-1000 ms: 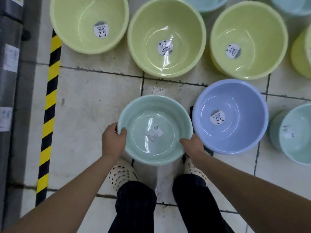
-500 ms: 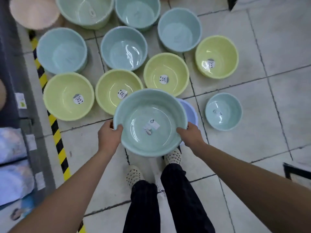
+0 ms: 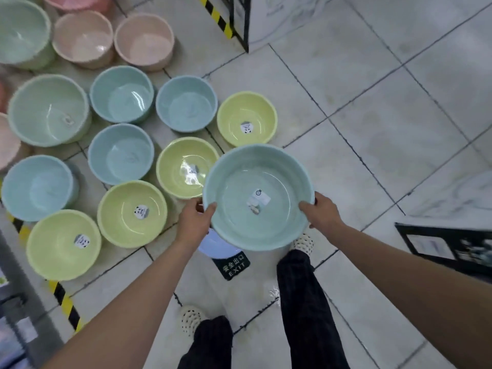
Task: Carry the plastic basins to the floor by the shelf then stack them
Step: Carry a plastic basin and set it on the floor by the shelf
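We grip the pale green basin (image 3: 258,182) by its rim, left hand (image 3: 195,222) and right hand (image 3: 320,213) curled, above the floor (image 3: 372,129).

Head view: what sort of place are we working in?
Likely a shop aisle or stockroom: sticker-labelled basins in several colours on the tiled floor, black-and-yellow hazard tape, an EXIT floor sticker. The left hand and right hand hold a mint basin.

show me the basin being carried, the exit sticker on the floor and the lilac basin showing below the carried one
carried basin (image 3: 282,198): head view, inside surface right of its label
exit sticker (image 3: 233,265): head view, middle of the dark sign
lilac basin (image 3: 214,247): head view, visible sliver of its inside
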Demonstrator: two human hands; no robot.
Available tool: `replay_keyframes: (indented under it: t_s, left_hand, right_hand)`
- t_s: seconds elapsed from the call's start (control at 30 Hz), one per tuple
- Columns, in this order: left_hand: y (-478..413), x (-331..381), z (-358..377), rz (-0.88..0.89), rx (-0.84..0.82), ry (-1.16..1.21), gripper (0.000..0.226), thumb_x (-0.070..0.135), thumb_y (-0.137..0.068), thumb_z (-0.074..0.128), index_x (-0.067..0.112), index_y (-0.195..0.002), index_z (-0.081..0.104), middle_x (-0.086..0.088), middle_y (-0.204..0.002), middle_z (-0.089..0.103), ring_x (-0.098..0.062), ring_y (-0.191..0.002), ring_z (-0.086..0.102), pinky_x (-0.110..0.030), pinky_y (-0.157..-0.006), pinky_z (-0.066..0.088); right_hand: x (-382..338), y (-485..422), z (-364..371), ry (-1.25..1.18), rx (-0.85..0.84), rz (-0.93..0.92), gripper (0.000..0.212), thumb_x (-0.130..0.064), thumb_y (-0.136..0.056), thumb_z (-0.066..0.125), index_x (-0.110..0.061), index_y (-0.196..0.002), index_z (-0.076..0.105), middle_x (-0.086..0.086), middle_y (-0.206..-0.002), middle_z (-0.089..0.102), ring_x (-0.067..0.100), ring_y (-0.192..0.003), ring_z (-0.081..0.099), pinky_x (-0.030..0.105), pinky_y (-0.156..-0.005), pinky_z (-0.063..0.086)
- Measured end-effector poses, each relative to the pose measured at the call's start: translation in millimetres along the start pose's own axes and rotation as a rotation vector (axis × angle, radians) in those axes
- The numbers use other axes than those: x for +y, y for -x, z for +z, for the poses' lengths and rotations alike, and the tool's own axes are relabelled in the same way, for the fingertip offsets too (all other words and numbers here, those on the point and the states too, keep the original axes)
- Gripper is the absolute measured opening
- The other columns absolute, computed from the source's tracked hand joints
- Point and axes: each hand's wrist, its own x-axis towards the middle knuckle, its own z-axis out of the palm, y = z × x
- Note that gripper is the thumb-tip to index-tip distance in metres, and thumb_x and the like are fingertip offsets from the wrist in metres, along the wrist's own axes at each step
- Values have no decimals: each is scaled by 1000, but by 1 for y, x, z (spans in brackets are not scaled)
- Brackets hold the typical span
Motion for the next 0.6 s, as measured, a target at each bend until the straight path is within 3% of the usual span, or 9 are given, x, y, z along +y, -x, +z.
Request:
replay_keyframes:
  t_s: [0.2, 0.4, 0.53, 0.6]
  left_hand:
    - [-23, 31, 114, -84, -40, -16, 10, 22, -94, 61, 11, -95, 60, -6, -83, 67, -19, -64, 62, -30, -48, 51]
    - [-64, 20, 191, -173, -20, -32, 23, 24, -91, 65, 8, -106, 60, -2, -92, 67, -18, -72, 66, -26, -50, 51]
    - [-103, -9, 233, -208, 51, -54, 24, 30, -87, 65, 12, -103, 62, -1, -92, 67, -25, -84, 68, -42, -73, 59]
    - [-123, -26, 253, -217, 86, -88, 22, 31, -87, 63, 13, -99, 62, -2, -90, 67, -27, -82, 67, -45, -77, 58]
  right_hand:
    - [26, -93, -78, 116, -54, 5, 31, -20, -81, 58, -17, -111, 63, 9, -100, 69, 30, -94, 65, 48, -84, 57]
    - [51, -182, -101, 179, -100, -15, 34, -15, -84, 56, -15, -117, 62, 9, -105, 66, 30, -100, 60, 38, -86, 50]
    - [76, -235, -83, 183, -111, -13, 37, -15, -84, 57, -15, -120, 62, 11, -109, 66, 32, -103, 60, 41, -90, 50]
    - [92, -261, -68, 178, -107, 5, 38, -15, -84, 57, -15, -122, 62, 11, -109, 66, 32, -102, 59, 40, -88, 50]
